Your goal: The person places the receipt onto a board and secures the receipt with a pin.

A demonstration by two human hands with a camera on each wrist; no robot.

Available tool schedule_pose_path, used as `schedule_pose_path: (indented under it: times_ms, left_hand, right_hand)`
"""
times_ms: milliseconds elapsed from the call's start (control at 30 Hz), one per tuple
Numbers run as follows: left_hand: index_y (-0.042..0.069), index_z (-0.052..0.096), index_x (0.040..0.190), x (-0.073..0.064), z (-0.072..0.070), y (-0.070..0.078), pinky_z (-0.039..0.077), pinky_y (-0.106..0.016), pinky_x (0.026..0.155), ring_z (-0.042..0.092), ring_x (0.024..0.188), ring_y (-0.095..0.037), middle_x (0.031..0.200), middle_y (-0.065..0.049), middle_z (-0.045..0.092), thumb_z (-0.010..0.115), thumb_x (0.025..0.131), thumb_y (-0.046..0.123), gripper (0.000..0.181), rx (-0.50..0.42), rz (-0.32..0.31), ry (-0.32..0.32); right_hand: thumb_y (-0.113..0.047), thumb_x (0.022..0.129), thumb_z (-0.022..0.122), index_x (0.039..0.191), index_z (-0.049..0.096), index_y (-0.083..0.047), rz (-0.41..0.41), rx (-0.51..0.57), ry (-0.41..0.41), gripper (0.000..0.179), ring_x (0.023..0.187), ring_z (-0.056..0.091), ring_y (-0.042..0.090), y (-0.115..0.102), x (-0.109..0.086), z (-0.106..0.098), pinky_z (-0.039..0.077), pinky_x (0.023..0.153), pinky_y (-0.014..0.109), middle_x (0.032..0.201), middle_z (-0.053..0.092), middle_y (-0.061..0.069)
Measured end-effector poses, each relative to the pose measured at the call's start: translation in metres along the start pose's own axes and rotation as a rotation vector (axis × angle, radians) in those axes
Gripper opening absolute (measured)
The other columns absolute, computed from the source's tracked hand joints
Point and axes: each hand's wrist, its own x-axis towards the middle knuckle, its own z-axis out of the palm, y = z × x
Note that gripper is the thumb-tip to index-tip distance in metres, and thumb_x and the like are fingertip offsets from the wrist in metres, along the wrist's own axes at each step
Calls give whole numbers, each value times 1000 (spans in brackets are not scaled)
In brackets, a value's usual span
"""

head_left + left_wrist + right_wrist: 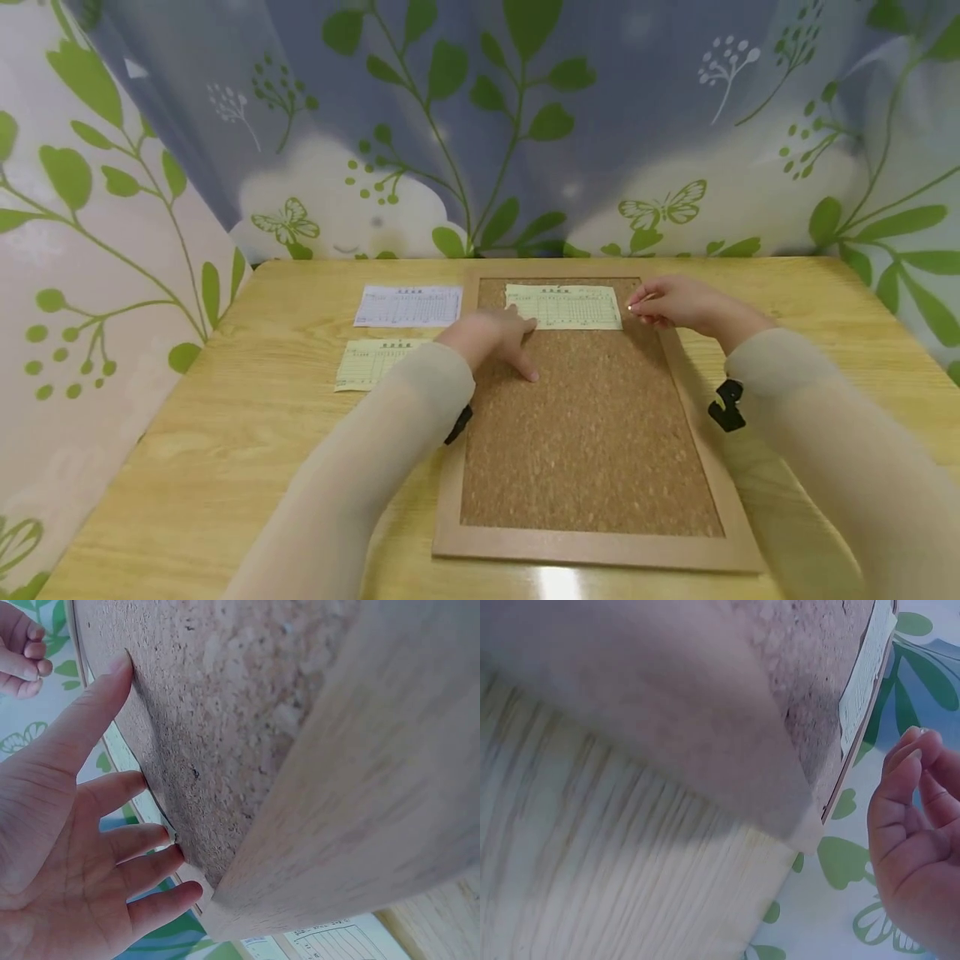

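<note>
A framed cork board (592, 433) lies on the table. Across its top lies a yellow printed form (570, 308), level with the frame's upper edge. My left hand (501, 337) is spread at the form's lower left corner, fingertips on the paper and thumb out on the cork. In the left wrist view its fingers (120, 795) are straight and apart. Just right of the form, over the board's upper right corner, my right hand (671, 307) pinches a tiny whitish object (630, 308) between thumb and index finger. Most of that object is hidden by the fingertips.
Left of the board lie a white printed form (408, 307) and, below it, another yellow form (367, 364), partly covered by my left sleeve. The wooden table (247, 400) meets a leaf-patterned curtain (525, 125) at the back and left.
</note>
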Motion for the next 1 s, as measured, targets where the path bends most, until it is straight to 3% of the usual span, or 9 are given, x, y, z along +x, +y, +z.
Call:
schedule_pose_path:
  times_ms: [1000]
  left_hand:
    - [21, 17, 151, 1, 3, 2, 19, -41, 111, 16, 139, -30, 154, -14, 10, 65, 77, 58, 95, 34, 7, 17]
  right_hand:
    - [-7, 99, 43, 116, 42, 12, 27, 157, -80, 25, 64, 45, 8, -11, 23, 4, 40, 58, 24, 80, 52, 3]
